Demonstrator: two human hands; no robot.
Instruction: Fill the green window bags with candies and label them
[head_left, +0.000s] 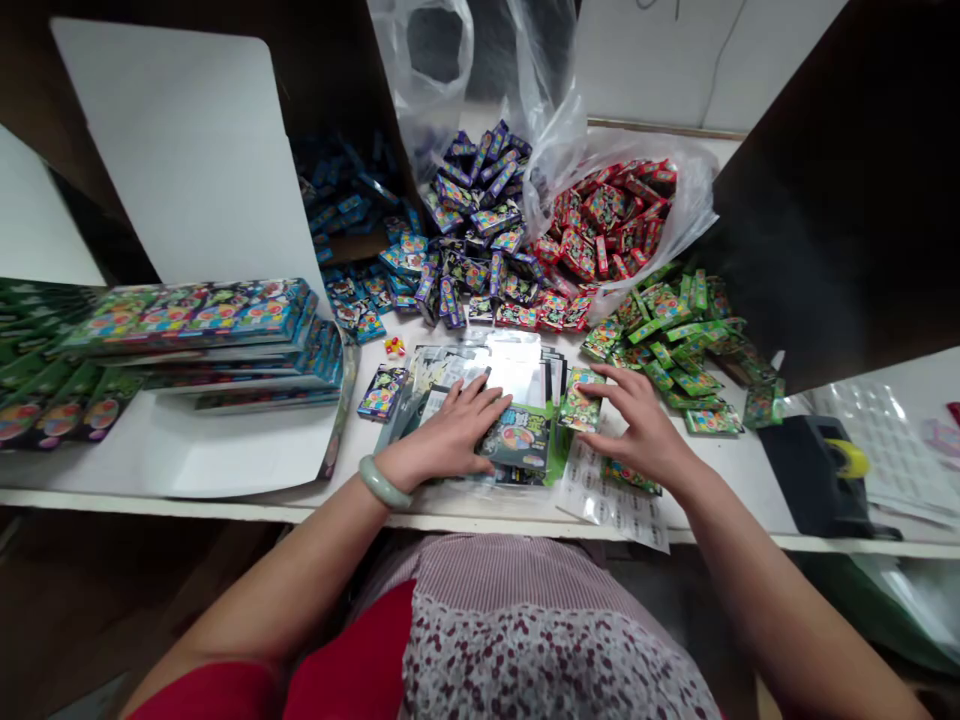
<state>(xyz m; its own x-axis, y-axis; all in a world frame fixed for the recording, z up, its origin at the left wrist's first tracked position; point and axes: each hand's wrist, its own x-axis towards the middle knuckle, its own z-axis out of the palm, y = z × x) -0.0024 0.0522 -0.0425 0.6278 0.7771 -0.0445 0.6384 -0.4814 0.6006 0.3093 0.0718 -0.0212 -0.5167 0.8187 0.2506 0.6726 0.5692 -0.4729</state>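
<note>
My left hand [465, 425], a pale green bangle at its wrist, lies flat with fingers spread on a stack of clear plastic pouches [427, 370] and dark printed sheets. Under its fingertips and to the right shows a dark printed packet [519, 437]. My right hand [637, 420] has its thumb and fingers at a small green candy box [581, 400], which stands at the stack's right edge. Below that hand are a second green box [631, 476] and a sheet of round stickers [615, 505]. A small purple box [383, 391] lies left of the stack.
Heaps of blue boxes [367, 290], purple boxes [480, 230] and green boxes [675, 335] line the back. A clear bag [694, 190] holds red boxes [607, 220]. An open white carton [240, 450] with printed packs stands left; a tape dispenser [806, 480] stands right.
</note>
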